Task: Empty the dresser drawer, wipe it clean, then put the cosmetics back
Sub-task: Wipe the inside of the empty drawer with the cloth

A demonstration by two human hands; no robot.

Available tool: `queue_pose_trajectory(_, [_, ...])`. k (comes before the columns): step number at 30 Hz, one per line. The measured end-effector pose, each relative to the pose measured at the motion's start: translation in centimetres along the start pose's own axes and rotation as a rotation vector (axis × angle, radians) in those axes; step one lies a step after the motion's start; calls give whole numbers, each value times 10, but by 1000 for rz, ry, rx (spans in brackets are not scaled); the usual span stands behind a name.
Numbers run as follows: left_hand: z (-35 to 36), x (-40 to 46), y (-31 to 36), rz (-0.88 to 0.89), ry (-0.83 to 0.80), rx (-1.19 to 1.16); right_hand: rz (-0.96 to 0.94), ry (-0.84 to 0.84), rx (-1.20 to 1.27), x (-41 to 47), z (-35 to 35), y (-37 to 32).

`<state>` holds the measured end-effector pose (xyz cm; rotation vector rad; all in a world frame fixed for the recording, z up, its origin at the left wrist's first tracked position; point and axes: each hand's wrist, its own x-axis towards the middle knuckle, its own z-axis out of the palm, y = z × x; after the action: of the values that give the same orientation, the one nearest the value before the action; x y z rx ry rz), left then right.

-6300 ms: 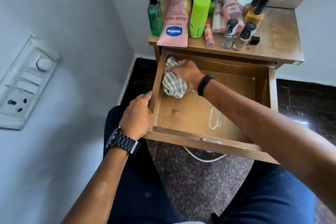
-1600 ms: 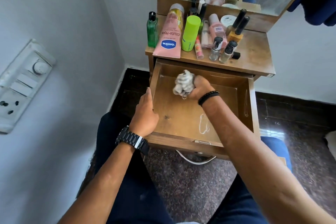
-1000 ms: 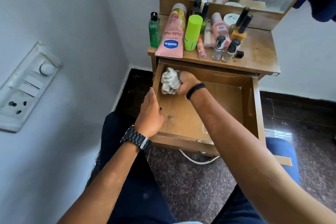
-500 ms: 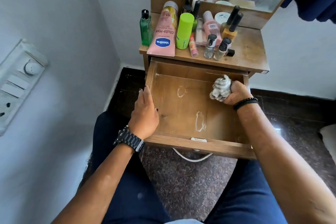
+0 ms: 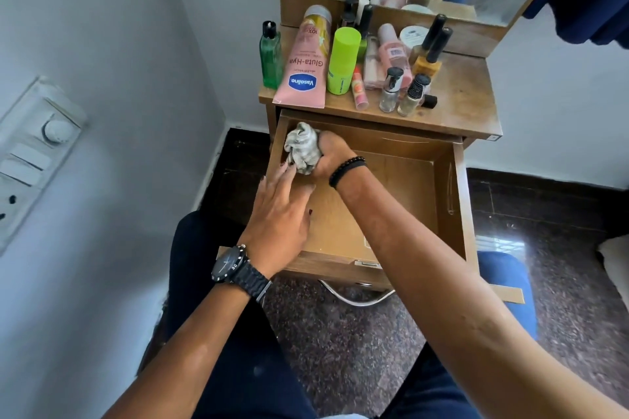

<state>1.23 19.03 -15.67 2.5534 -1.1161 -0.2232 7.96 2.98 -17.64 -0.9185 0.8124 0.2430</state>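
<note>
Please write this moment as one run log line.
phase: wiping | right hand: grips crumpled grey striped cloth, back-left corner of open wooden drawer | left hand: open

Open wooden drawer, crumpled grey cloth at back-left corner

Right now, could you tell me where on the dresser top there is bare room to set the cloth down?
The dresser top is bare on its right side, between the nail polish bottles and the right edge. The left and middle are crowded: green bottle, Vaseline tube, lime can, lined up from the left edge.
</note>
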Motion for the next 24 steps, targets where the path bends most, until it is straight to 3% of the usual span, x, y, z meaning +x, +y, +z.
queue_pose_trajectory(5, [0,-2,4,119,-2,-59,-33,144,225,-15,-44,-3])
queue_pose_trajectory(9, [-4,-4,14,208,-17,-79,-189,474,348,-47,-94,-6])
queue_pose_trajectory(12, [-3,-5,20,203,-138,-59,-315,666,385,-67,-114,-7])
queue_pose_trajectory(15, [-2,-5,19,161,-232,-51,-366,652,351,-65,-100,-8])
queue_pose_trajectory(20, [0,-6,17,146,-178,-43,-282,462,200,-41,-42,0])
queue_pose_trajectory(24, [1,-6,15,134,-159,-77,-194,447,204,-32,-31,0])
